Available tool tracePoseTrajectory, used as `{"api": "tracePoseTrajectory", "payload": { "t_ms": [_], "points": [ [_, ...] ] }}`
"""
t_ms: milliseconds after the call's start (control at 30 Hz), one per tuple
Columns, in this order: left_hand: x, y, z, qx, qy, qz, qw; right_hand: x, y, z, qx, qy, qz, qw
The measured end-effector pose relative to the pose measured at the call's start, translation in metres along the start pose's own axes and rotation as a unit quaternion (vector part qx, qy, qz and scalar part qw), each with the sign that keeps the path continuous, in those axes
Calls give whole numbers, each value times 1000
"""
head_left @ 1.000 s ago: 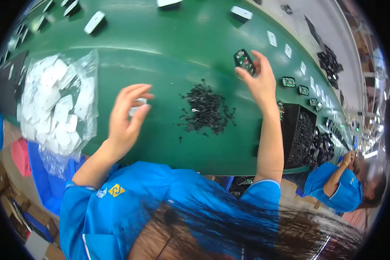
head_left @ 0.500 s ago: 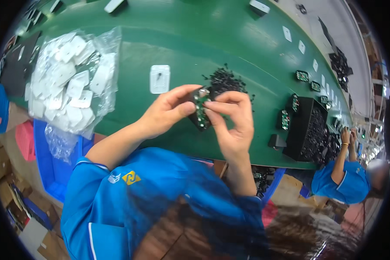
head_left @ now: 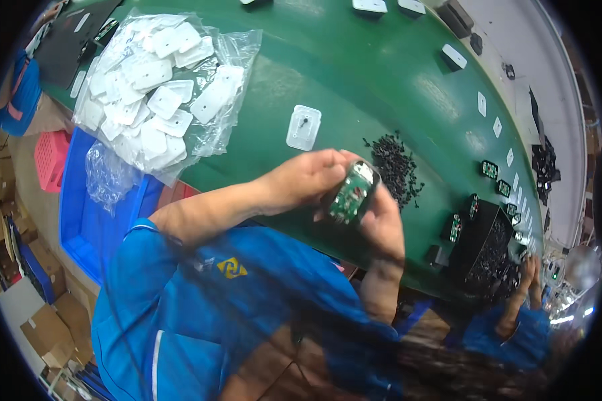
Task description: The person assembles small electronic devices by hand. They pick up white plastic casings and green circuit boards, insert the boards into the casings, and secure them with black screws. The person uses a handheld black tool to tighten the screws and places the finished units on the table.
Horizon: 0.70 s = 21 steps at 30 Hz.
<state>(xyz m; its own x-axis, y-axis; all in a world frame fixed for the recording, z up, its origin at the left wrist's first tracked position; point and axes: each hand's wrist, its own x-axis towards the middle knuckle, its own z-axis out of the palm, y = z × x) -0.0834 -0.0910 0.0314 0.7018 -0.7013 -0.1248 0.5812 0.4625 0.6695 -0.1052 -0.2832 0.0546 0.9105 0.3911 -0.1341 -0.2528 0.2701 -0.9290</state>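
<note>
Between my two hands is a green circuit board in a black housing (head_left: 354, 192), tilted so its component side shows. My left hand (head_left: 308, 175) grips its left and upper edge. My right hand (head_left: 385, 224) closes round its right side, partly hidden behind it. A translucent white cover (head_left: 304, 127) with a small dark piece on it lies just beyond my left hand. Beyond my right hand is a loose pile of small black parts (head_left: 396, 167).
A clear bag of white covers (head_left: 160, 93) lies on the green table (head_left: 281, 73) at left, above a blue bin (head_left: 80, 220). At right stands a black box of black parts (head_left: 478, 247), near several circuit boards (head_left: 455, 227). A co-worker's hands (head_left: 530, 273) are at far right.
My right hand has gone from pinching at the board's face to holding the housing's side. The housing has turned, and the whole view has shifted.
</note>
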Motion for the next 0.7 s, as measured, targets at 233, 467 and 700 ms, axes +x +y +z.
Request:
{"api": "tracePoseTrajectory", "payload": {
  "t_ms": [233, 467, 700],
  "points": [
    [-1, 8, -26, 617, 263, 208, 712, 6, 9, -8, 56, 110, -89, 988],
    [9, 6, -48, 771, 292, 205, 527, 36, 0, -8, -163, 197, -65, 965],
    [10, 31, -80, 730, 110, 210, 641, 63, -5, -9, -450, 127, -134, 874]
  ]
}}
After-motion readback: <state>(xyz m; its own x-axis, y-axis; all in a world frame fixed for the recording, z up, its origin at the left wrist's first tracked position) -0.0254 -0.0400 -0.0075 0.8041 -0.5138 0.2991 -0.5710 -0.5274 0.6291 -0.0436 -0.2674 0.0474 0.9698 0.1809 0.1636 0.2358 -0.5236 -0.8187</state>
